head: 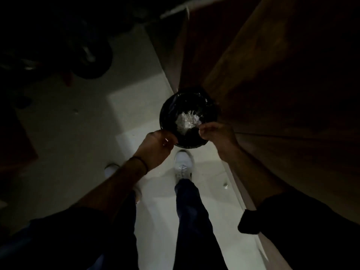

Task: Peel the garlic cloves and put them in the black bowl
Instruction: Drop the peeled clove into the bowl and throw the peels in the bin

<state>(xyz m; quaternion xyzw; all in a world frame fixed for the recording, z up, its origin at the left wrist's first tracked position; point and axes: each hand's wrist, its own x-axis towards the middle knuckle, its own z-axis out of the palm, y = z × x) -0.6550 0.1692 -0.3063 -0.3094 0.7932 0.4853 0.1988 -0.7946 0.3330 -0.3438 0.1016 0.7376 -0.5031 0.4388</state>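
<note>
The scene is very dark. A round black container (169, 114), lined with shiny black plastic, stands on the floor beside a wooden cabinet. A heap of white garlic peels (187, 119) lies inside it. My left hand (155, 145) hovers over the container's near-left rim with its fingers curled down and hidden; a few white flecks stick to its back. My right hand (216, 133) is over the near-right rim, fingertips pinched together just beside the peels. I see no garlic cloves.
A wooden cabinet front (272, 75) runs along the right. The pale tiled floor (116, 114) lies below, with my white shoes (183, 164) just behind the container. Dark, unclear objects (91, 55) sit at the far left. A small white scrap (225, 185) lies by the cabinet base.
</note>
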